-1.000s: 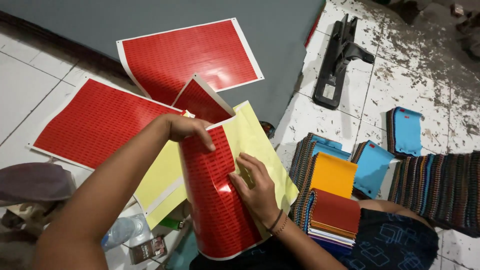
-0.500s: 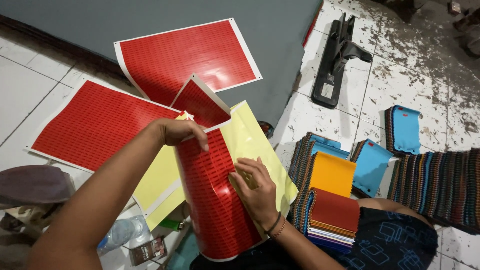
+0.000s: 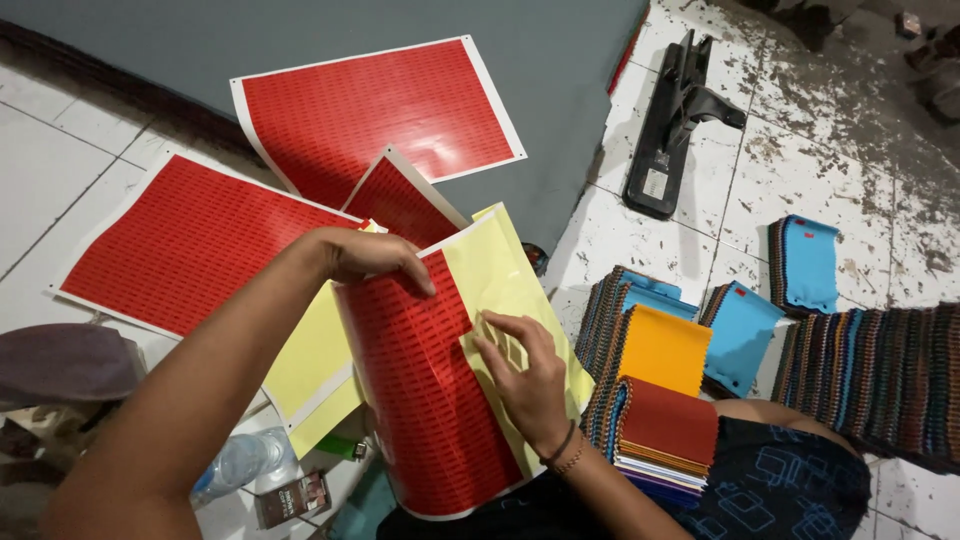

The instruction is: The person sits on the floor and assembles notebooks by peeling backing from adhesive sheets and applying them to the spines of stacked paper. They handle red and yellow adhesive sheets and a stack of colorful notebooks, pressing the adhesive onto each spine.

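left hand (image 3: 375, 258) grips glossy red sheet (image 3: 425, 390); right hand (image 3: 525, 375) presses yellow backing (image 3: 505, 280).

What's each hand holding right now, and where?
Left hand grips the red sticker sheet at its top edge; right hand presses its yellow backing, fingertips flat.

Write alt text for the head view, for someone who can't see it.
Two hands work a red sticker sheet on yellow backing: the left hand grips its top edge, the right hand presses fingertips on the bared backing. Two more red sheets lie flat on the floor beyond, with stacks of fabric swatches to the right.
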